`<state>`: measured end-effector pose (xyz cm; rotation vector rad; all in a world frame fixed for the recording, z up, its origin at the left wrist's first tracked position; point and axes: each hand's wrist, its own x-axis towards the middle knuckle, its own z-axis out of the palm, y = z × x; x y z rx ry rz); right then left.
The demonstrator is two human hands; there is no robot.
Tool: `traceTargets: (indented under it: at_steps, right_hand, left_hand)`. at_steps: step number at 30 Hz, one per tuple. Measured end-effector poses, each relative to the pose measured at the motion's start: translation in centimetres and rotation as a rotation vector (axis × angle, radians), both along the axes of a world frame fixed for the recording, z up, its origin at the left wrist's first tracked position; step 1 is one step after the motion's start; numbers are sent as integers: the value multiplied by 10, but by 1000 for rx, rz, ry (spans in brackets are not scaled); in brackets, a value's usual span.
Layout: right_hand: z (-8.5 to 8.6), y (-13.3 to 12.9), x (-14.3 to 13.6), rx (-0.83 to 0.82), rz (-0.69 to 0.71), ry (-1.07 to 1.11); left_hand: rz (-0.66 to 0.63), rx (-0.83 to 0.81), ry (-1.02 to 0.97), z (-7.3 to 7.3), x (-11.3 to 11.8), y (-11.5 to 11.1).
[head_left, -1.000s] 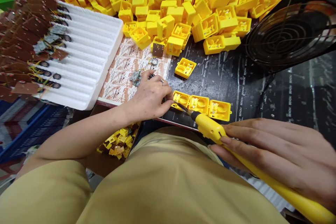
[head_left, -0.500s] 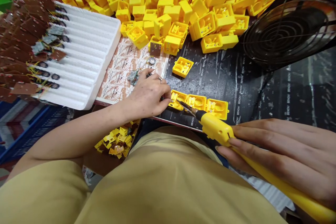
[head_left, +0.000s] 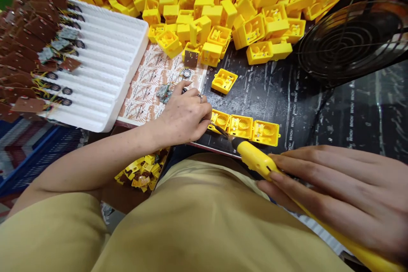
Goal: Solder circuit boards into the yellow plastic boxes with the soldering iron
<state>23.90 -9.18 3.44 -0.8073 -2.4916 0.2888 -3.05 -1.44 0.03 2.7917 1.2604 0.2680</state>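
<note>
My right hand [head_left: 344, 191] grips the yellow handle of a soldering iron [head_left: 258, 159]. Its dark, narrow tip reaches to the leftmost of three open yellow plastic housings [head_left: 241, 127] lined up along the bench's near edge. At that same housing, thumb and fingers of my left hand [head_left: 186, 117] are pinched together; what lies between them is hidden. Just beyond the left knuckles lie a small green circuit board [head_left: 164, 92] and a round speaker-like part [head_left: 186, 73] with thin wires. A single yellow housing [head_left: 224, 81] sits apart, farther up the bench.
Yellow housings [head_left: 204, 8] are heaped across the back. On the left, a ribbed white foam tray [head_left: 105, 59] carries brown boards [head_left: 35, 42] with wired round parts. A black fan [head_left: 350, 42] stands at right. Below the edge are more yellow pieces [head_left: 143, 172] and a blue crate [head_left: 41, 157].
The soldering iron and my right hand have shifted slightly left, bringing the tip closer to my left fingertips. My left hand keeps its pinch at the leftmost housing. The view has moved a little.
</note>
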Motion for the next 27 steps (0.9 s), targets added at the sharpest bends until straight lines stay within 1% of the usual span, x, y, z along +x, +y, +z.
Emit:
traceTargets:
  at_steps: [1, 3, 5, 7, 12, 15, 20, 24, 27]
  right_hand:
    - [1, 2, 4, 19, 30, -12]
    - [4, 6, 12, 57, 42, -36]
    - [4, 9, 15, 89, 32, -40]
    - [3, 11, 14, 113, 54, -24]
    - [-4, 10, 13, 101, -11, 19]
    - [-4, 13, 12, 141, 44, 33]
    - [-4, 19, 8, 141, 212, -28]
    - [-6, 21, 2, 153, 203, -57]
    - [-2, 21, 1, 154, 226, -98]
  left_hand:
    - [-5, 0, 3, 0, 0, 0]
    - [-14, 2, 9, 1, 0, 1]
    - [-20, 5, 16, 1, 0, 1]
    - [-24, 9, 21, 2, 0, 2]
    - [-31, 22, 34, 1, -1, 3]
    - [-36, 20, 41, 1, -2, 2]
    - [-43, -2, 42, 2, -1, 3]
    - [-31, -8, 42, 2, 0, 3]
    - [-30, -4, 46, 2, 0, 3]
